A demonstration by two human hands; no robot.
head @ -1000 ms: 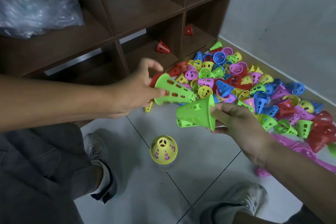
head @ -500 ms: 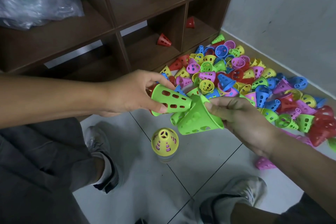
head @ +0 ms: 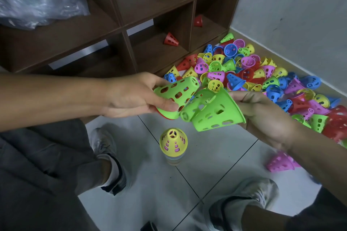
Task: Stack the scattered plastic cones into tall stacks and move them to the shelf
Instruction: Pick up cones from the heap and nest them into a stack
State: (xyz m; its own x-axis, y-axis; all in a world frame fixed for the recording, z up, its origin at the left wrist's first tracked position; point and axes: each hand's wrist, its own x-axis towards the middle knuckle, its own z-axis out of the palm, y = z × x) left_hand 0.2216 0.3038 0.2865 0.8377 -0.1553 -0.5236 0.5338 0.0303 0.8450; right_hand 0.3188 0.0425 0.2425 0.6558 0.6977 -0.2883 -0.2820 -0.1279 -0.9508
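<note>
I have one view only, from the head camera, wide-angle, looking forward and down; my hands sit close under it, mid-frame; the floor and my shoes lie below, the shelf ahead, the wall at upper right.

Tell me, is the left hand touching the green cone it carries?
Touching. In the head view the left hand grips the green cone, thumb pressed on its side near the wide rim.
</note>
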